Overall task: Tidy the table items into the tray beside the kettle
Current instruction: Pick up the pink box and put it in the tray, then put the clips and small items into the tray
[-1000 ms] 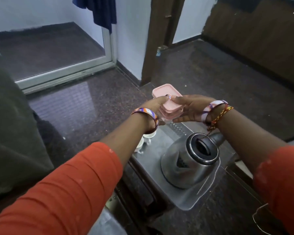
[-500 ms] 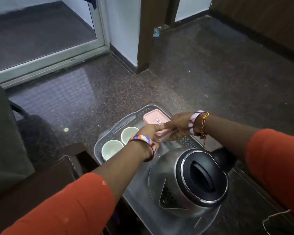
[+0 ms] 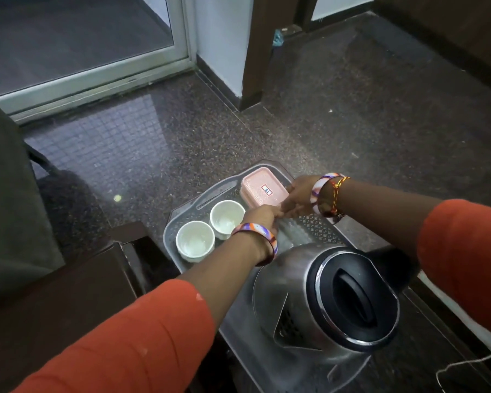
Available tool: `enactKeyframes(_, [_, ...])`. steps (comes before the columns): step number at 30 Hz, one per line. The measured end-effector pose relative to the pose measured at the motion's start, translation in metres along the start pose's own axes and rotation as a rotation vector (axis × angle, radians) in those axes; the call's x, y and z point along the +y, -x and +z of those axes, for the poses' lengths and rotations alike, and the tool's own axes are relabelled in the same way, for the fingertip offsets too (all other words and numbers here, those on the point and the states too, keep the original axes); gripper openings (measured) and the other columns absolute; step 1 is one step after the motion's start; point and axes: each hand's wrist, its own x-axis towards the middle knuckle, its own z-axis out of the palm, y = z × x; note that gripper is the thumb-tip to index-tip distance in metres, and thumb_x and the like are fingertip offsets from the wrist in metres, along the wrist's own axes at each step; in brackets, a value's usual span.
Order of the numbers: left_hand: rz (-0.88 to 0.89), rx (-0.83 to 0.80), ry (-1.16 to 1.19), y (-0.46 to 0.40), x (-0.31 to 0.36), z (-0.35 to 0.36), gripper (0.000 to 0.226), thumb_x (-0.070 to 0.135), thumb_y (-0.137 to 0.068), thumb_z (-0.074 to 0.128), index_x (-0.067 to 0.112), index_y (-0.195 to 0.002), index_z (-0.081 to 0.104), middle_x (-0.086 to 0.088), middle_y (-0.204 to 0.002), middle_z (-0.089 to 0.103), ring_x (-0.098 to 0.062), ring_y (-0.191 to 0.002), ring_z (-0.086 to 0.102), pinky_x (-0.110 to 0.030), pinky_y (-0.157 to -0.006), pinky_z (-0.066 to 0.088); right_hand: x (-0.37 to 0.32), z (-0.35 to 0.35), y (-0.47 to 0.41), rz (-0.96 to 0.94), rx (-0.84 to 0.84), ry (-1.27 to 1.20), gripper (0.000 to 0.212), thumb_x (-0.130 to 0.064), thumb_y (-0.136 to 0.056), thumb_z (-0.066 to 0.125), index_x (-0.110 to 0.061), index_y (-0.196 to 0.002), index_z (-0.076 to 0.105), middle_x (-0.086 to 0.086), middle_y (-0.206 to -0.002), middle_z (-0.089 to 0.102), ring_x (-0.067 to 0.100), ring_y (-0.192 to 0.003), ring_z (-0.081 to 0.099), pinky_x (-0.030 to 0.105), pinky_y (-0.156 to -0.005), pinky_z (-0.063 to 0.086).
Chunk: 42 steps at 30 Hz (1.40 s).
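A pink lidded box [image 3: 260,188] with a small sticker lies in the far right corner of the grey plastic tray [image 3: 182,212]. Both my hands stay on its near edge. My left hand [image 3: 262,215] pinches the near corner, and my right hand [image 3: 296,194] grips the right side. Two white cups [image 3: 194,241] [image 3: 227,216] stand side by side in the tray's left part. The steel kettle [image 3: 295,296] with its black lid sits just in front of the tray, under my forearms.
The tray and kettle rest on a dark wooden table [image 3: 68,302] whose far edge drops to a speckled granite floor [image 3: 323,123]. A grey cloth-covered shape [image 3: 9,208] rises at the left. A thin white cord [image 3: 465,367] lies at the lower right.
The pink box went from held up in the air down into the tray's far right corner. Both hands came down with it and stay on it.
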Motion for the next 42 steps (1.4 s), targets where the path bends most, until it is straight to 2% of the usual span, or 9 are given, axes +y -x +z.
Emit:
enactKeyframes(2, [-0.026,-0.018,-0.037,0.008,0.001,-0.004,0.025,-0.012,-0.083,0.044,0.004,-0.067,0.055,-0.011,-0.070,0.064,-0.021,-0.072,0.058,-0.024,-0.070,0.047,-0.001,-0.001,0.009,0.006,0.009,-0.008,0.011,-0.002,-0.083,0.064,0.005,-0.090,0.063,0.019,-0.092,0.067,0.024,-0.080,0.070,0.033,-0.079,0.059])
enactKeyframes(7, [-0.014,-0.086,-0.144,0.046,0.021,-0.017,0.024,0.000,-0.092,0.042,-0.003,-0.112,0.054,-0.014,-0.090,0.055,-0.022,-0.083,0.053,-0.034,-0.093,0.045,-0.025,-0.013,0.048,-0.029,0.032,0.029,0.030,-0.002,-0.086,0.060,0.006,-0.115,0.057,0.021,-0.097,0.067,0.023,-0.074,0.065,0.034,-0.080,0.059])
enactKeyframes(11, [0.026,-0.116,-0.156,0.080,0.045,-0.046,0.020,0.003,-0.094,0.040,0.005,-0.078,0.052,-0.008,-0.075,0.052,-0.017,-0.068,0.051,-0.028,-0.069,0.047,-0.069,-0.006,0.090,-0.126,0.056,0.133,0.005,0.000,-0.088,0.056,-0.002,-0.089,0.060,0.018,-0.098,0.064,0.017,-0.065,0.060,0.025,-0.064,0.056])
enactKeyframes(14, [0.057,-0.099,-0.138,0.108,0.056,-0.083,0.023,0.006,-0.094,0.039,0.009,-0.074,0.050,-0.007,-0.075,0.053,-0.017,-0.067,0.052,-0.026,-0.064,0.046,-0.103,0.013,0.116,-0.231,-0.004,0.165,0.021,0.000,-0.086,0.058,0.004,-0.105,0.063,0.023,-0.107,0.068,0.021,-0.070,0.062,0.026,-0.064,0.058])
enactKeyframes(19, [0.081,-0.025,-0.095,0.153,0.059,-0.173,0.026,0.009,-0.095,0.037,0.012,-0.072,0.049,-0.003,-0.075,0.054,-0.014,-0.068,0.051,-0.025,-0.065,0.044,-0.144,0.097,0.158,-0.339,-0.109,0.046,0.021,0.006,-0.087,0.054,-0.008,-0.073,0.058,0.011,-0.069,0.064,0.011,-0.046,0.067,0.020,-0.046,0.058])
enactKeyframes(25, [0.098,0.160,-0.009,0.206,0.046,-0.310,0.025,0.013,-0.094,0.040,0.012,-0.072,0.052,-0.002,-0.077,0.056,-0.013,-0.070,0.053,-0.024,-0.067,0.045,-0.167,0.232,0.183,-0.346,-0.319,0.020,0.021,0.005,-0.089,0.052,-0.009,-0.074,0.054,0.011,-0.073,0.058,0.018,-0.067,0.059,0.019,-0.047,0.055])
enactKeyframes(31, [0.106,0.365,0.105,0.260,0.011,-0.440,0.026,0.017,-0.095,0.038,0.014,-0.072,0.051,-0.001,-0.079,0.056,-0.012,-0.071,0.054,-0.025,-0.067,0.045,-0.161,0.372,0.194,-0.261,-0.462,-0.021,0.023,0.007,-0.089,0.052,-0.009,-0.073,0.051,0.009,-0.070,0.055,0.018,-0.061,0.055,0.017,-0.042,0.052])
enactKeyframes(35, [0.045,0.409,0.153,0.286,-0.034,-0.494,0.027,0.015,-0.095,0.038,0.013,-0.072,0.051,-0.002,-0.078,0.055,-0.012,-0.071,0.053,-0.025,-0.068,0.044,-0.124,0.465,0.191,-0.362,-0.390,0.158,0.024,-0.003,-0.077,0.071,-0.010,-0.096,0.058,0.010,-0.071,0.061,0.005,-0.046,0.059,0.015,-0.040,0.049])
enactKeyframes(42, [0.152,0.500,0.248,0.318,-0.097,-0.550,0.018,0.002,-0.091,0.047,0.006,-0.076,0.054,-0.008,-0.068,0.059,-0.006,-0.041,0.063,-0.020,-0.049,0.055,-0.042,0.569,0.182,-0.418,-0.184,0.965,0.059,-0.031,-0.078,0.069,-0.013,-0.128,0.044,0.013,-0.130,0.055,0.033,-0.119,0.055,0.042,-0.097,0.044])
